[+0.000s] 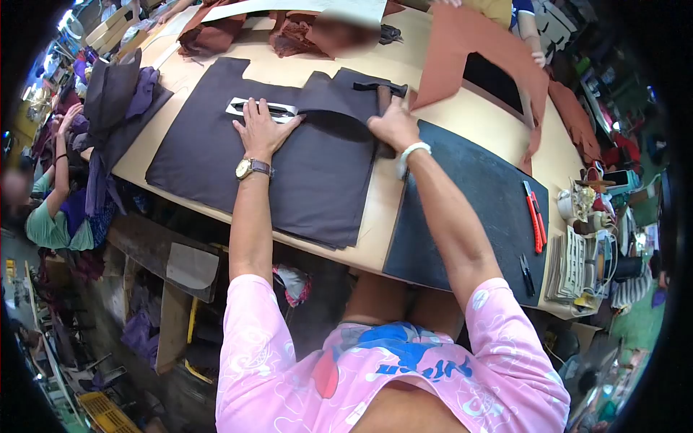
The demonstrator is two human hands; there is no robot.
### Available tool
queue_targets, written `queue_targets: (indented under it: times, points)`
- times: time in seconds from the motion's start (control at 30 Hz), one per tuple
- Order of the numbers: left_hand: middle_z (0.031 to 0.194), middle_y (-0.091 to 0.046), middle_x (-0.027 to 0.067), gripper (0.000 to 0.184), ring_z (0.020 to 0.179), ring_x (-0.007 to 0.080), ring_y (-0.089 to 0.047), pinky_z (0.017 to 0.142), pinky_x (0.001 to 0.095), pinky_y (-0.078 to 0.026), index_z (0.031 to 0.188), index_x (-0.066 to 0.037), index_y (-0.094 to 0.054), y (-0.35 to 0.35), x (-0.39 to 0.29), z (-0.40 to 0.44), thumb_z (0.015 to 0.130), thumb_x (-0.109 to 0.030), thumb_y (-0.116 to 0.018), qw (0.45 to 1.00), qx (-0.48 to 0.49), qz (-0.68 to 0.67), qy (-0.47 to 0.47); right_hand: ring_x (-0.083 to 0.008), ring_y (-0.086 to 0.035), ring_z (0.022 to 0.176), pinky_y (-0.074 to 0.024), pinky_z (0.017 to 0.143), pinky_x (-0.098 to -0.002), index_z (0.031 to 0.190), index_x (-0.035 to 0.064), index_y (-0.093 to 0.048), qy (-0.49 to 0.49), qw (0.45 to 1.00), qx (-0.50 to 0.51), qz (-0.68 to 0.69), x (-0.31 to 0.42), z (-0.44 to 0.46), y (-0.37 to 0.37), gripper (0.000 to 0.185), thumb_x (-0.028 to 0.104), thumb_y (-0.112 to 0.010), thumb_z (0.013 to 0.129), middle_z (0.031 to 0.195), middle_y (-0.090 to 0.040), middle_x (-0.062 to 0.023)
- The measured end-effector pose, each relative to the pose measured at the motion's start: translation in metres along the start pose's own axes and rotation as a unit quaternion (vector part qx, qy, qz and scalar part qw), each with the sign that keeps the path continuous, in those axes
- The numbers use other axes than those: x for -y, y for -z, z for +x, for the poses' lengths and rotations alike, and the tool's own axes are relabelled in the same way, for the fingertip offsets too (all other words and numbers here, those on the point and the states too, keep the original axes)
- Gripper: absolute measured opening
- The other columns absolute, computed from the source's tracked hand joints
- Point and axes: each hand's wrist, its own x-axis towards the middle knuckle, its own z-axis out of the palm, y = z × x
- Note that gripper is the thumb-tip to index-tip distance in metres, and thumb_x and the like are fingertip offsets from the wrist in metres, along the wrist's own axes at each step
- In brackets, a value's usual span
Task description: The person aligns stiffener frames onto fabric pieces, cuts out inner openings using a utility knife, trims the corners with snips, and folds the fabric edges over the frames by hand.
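A stack of dark sheets of leather or fabric [209, 144] lies on the table, one upper flap [336, 97] folded back into a curl. On the stack sits a narrow white frame [235, 108] with a long dark slot. My left hand [261, 131] rests over this frame, fingers stretched and apart, thumb to the right. My right hand [397, 126] is closed around the handle of a hammer [384, 99], whose black head points away from me. The hammer is at the stack's right edge, and my palm hides part of its handle.
A black cutting mat [455, 209] carries a red utility knife [535, 216] and small black-handled snips [527, 276]. Beyond are rust-brown leather pieces [451, 50] and a co-worker's hand [538, 59]. Another person [61, 209] is at the left; cards and jars [567, 267] line the right edge.
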Motion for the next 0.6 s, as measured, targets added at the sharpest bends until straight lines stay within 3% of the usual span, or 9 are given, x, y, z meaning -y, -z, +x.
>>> queue_targets:
  times: [0.07, 0.17, 0.23, 0.27, 0.37, 0.4, 0.43, 0.5, 0.6]
  points:
    - [0.139, -0.034, 0.0193, 0.101, 0.132, 0.0326, -0.028, 0.101, 0.0635, -0.022, 0.129, -0.001, -0.042, 0.001, 0.000, -0.001, 0.062, -0.075, -0.059, 1.000, 0.002, 0.000, 0.002, -0.0392, -0.060, 0.098, -0.0470, 0.087, -0.0392, 0.117, -0.0112, -0.045, 0.002, 0.995, 0.006, 0.103, -0.016, 0.018, 0.009, 0.063, 0.026, -0.060, 0.068, 0.102, -0.059, -0.0313]
    - [0.139, -0.034, 0.0195, 0.102, 0.133, 0.0328, -0.028, 0.102, 0.0634, -0.021, 0.130, -0.001, -0.042, 0.001, -0.001, 0.000, 0.062, -0.075, -0.059, 1.000, 0.003, -0.004, 0.004, -0.0361, -0.062, 0.094, -0.0472, 0.083, -0.0384, 0.118, -0.0097, -0.047, 0.012, 0.971, -0.034, 0.235, 0.006, -0.018, 0.041, 0.056, 0.019, -0.058, 0.071, 0.098, -0.061, -0.0286]
    - [0.139, -0.033, 0.0196, 0.102, 0.133, 0.0329, -0.028, 0.102, 0.0633, -0.021, 0.130, -0.001, -0.041, -0.001, 0.000, 0.001, 0.062, -0.076, -0.058, 1.000, 0.002, -0.003, 0.004, -0.0356, -0.061, 0.097, -0.0460, 0.086, -0.0377, 0.122, -0.0090, -0.045, 0.046, 0.969, -0.009, 0.244, 0.026, -0.060, 0.066, 0.059, 0.017, -0.057, 0.071, 0.102, -0.060, -0.0285]
    - [0.139, -0.033, 0.0196, 0.102, 0.132, 0.0329, -0.028, 0.102, 0.0633, -0.021, 0.130, -0.001, -0.041, -0.002, 0.000, 0.001, 0.063, -0.076, -0.058, 1.000, 0.000, -0.001, 0.004, -0.0358, -0.059, 0.100, -0.0447, 0.088, -0.0367, 0.125, -0.0088, -0.042, 0.128, 0.958, -0.055, 0.251, 0.021, -0.071, 0.056, 0.061, 0.016, -0.056, 0.071, 0.107, -0.058, -0.0290]
    - [0.139, -0.034, 0.0191, 0.102, 0.132, 0.0330, -0.028, 0.101, 0.0633, -0.022, 0.130, -0.001, -0.041, 0.002, -0.002, -0.001, 0.063, -0.077, -0.057, 1.000, 0.008, 0.007, 0.000, -0.0293, -0.059, 0.099, -0.0438, 0.089, -0.0335, 0.129, -0.0059, -0.040, 0.123, 0.938, 0.127, 0.298, 0.041, -0.139, 0.079, 0.060, 0.011, -0.053, 0.073, 0.113, -0.057, -0.0250]
    - [0.138, -0.034, 0.0190, 0.102, 0.132, 0.0331, -0.028, 0.101, 0.0634, -0.022, 0.130, -0.001, -0.041, 0.006, -0.003, -0.001, 0.064, -0.077, -0.057, 1.000, 0.015, 0.007, -0.001, -0.0305, -0.058, 0.097, -0.0435, 0.088, -0.0346, 0.130, -0.0044, -0.041, 0.162, 0.926, 0.145, 0.308, 0.033, -0.149, 0.066, 0.060, 0.012, -0.053, 0.074, 0.112, -0.056, -0.0258]
    - [0.138, -0.034, 0.0188, 0.102, 0.132, 0.0332, -0.029, 0.101, 0.0634, -0.022, 0.130, -0.001, -0.041, 0.008, -0.004, -0.001, 0.064, -0.076, -0.057, 1.000, 0.021, 0.007, -0.001, -0.0345, -0.056, 0.097, -0.0430, 0.088, -0.0378, 0.130, -0.0032, -0.041, 0.242, 0.926, 0.118, 0.264, 0.026, -0.155, 0.050, 0.059, 0.013, -0.053, 0.075, 0.105, -0.056, -0.0266]
    - [0.137, -0.035, 0.0185, 0.101, 0.132, 0.0331, -0.029, 0.100, 0.0635, -0.023, 0.130, -0.001, -0.041, 0.001, -0.001, -0.001, 0.064, -0.076, -0.057, 1.000, 0.009, 0.006, -0.005, -0.0395, -0.053, 0.099, -0.0419, 0.088, -0.0415, 0.131, -0.0010, -0.042, 0.217, 0.933, 0.201, 0.204, 0.022, -0.166, 0.039, 0.058, 0.014, -0.052, 0.076, 0.101, -0.053, -0.0270]
    - [0.137, -0.035, 0.0186, 0.101, 0.131, 0.0329, -0.029, 0.100, 0.0637, -0.024, 0.129, 0.000, -0.042, 0.001, 0.000, 0.000, 0.064, -0.075, -0.058, 1.000, 0.005, 0.005, -0.005, -0.0379, -0.054, 0.093, -0.0427, 0.087, -0.0400, 0.133, 0.0028, -0.043, 0.179, 0.952, 0.234, 0.087, 0.032, -0.169, 0.040, 0.056, 0.011, -0.052, 0.078, 0.102, -0.054, -0.0255]
